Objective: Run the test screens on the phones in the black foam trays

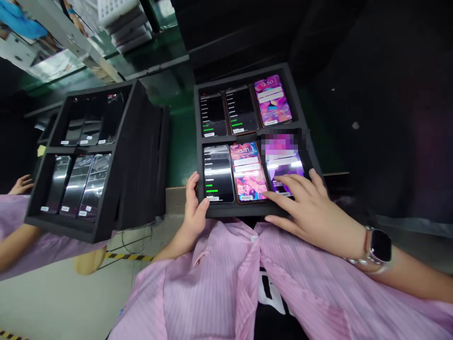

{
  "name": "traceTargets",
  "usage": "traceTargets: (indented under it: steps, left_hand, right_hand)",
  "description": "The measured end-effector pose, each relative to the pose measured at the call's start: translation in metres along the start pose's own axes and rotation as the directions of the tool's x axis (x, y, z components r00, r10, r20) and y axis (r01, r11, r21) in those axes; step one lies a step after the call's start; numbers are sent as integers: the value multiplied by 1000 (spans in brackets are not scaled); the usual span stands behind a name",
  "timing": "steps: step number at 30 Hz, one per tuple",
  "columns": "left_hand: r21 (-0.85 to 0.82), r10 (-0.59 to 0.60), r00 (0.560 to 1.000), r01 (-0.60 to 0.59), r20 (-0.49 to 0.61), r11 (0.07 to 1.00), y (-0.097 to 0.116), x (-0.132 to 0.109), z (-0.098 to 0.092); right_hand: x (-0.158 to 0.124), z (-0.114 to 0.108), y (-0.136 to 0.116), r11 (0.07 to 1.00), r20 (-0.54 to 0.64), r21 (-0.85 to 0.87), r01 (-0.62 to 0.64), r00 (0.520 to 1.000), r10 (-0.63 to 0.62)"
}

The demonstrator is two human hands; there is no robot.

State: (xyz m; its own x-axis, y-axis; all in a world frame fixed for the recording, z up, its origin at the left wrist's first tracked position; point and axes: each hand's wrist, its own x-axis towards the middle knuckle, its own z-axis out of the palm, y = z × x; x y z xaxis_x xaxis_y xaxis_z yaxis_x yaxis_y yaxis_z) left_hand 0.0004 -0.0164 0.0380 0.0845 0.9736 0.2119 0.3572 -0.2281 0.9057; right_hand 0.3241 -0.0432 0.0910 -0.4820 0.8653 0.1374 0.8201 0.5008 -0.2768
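Observation:
A black foam tray (231,211) lies in front of me, its two rows of compartments holding several phones. My left hand (193,217) grips the tray's lower left corner, thumb on the front rim and fingers along the outer side. My right hand (307,203) is spread over the lower right corner, its fingertips at the bottom of the lower right phone (283,172), whose screen is lit purple. Beside that is a lit phone (247,172) with a pink and blue lock screen. A phone (218,172) with a dark list screen fills the lower left.
To the left, another black tray (104,198) of dark-screened phones tops a stack of trays. Another person's hand (21,184) shows at the far left. Pale trays (123,23) are piled at the back, beyond a green surface (180,118). Black cloth (382,118) hangs at right.

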Motion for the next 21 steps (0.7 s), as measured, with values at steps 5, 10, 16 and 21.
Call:
traceTargets:
  steps: [5, 10, 16, 21]
  left_hand:
    - [-45, 13, 999, -16, -50, 999, 5, 3, 17]
    - [1, 5, 997, -5, -72, 1000, -1, -3, 21]
    - [-57, -7, 993, 0, -118, 998, -5, -15, 10]
    - [-99, 87, 991, -96, -98, 990, -45, -19, 2]
  right_hand:
    - [35, 4, 19, 992, 52, -47, -120, 991, 122]
    - [48, -16, 22, 962, -142, 76, -261, 952, 270]
    - [54, -47, 14, 993, -298, 89, -78, 949, 101]
    - [114, -110, 30, 999, -599, 21, -34, 799, 40]
